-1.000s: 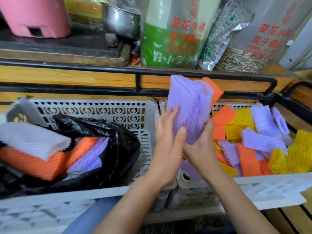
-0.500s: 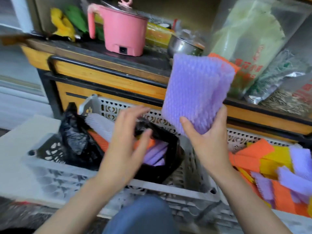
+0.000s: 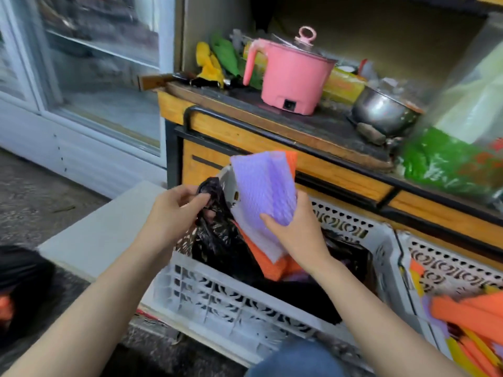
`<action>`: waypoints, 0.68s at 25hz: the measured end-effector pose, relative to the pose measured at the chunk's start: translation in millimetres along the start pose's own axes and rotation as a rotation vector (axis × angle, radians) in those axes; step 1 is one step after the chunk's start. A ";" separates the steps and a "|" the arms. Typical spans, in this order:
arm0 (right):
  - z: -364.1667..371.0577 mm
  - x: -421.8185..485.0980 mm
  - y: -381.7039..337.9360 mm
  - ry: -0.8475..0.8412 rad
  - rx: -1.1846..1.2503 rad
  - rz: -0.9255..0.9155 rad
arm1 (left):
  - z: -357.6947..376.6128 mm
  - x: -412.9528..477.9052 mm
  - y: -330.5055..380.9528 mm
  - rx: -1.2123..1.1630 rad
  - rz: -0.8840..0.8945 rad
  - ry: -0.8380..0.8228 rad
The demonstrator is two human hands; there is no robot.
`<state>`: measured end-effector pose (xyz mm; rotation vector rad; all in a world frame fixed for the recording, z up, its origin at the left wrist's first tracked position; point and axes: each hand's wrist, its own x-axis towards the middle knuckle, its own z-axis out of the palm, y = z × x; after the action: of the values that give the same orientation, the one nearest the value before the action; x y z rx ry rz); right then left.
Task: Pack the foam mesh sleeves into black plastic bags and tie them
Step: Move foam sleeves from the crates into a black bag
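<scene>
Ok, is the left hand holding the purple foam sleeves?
No, the right hand grips the purple foam sleeves, while the left hand pinches the edge of the black plastic bag.

Two crates sit side by side before the counter [image 3: 272,131]. In the left crate [image 3: 217,295] sits the bag [image 3: 217,240], with sleeves [image 3: 272,259] inside it. The left hand [image 3: 174,210] pinches the bag's rim at that crate's far left corner. The right hand [image 3: 296,232] holds a bundle of sleeves [image 3: 264,186] above the bag, near the crate's far edge. The right crate [image 3: 446,265], just beside it, holds loose sleeves [image 3: 468,314]. Behind, on the counter, there's a pot [image 3: 291,77], with a bowl [image 3: 381,110] to its right.
</scene>
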<state>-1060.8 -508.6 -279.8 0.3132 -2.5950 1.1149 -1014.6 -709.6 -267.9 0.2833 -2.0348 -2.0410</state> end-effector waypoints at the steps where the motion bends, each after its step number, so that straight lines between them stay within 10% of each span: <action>1: -3.7 -6.8 3.2 -0.066 -0.052 -0.022 | -5.5 0.0 1.4 -0.128 -0.059 0.003; 8: -41.1 -34.4 8.5 -0.570 -0.578 -0.333 | -4.9 2.7 17.3 -0.359 -0.124 -0.040; 14: -48.7 14.4 11.1 -0.206 -1.124 -0.144 | 15.2 -12.7 44.7 -0.282 0.092 -0.150; 17: -33.3 15.6 13.2 -0.290 -1.184 -0.137 | 14.3 -15.8 37.8 -0.169 0.063 -0.085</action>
<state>-1073.3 -476.5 -261.3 0.3487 -2.8849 -0.6225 -1002.6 -691.0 -230.6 0.1010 -1.8761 -2.2036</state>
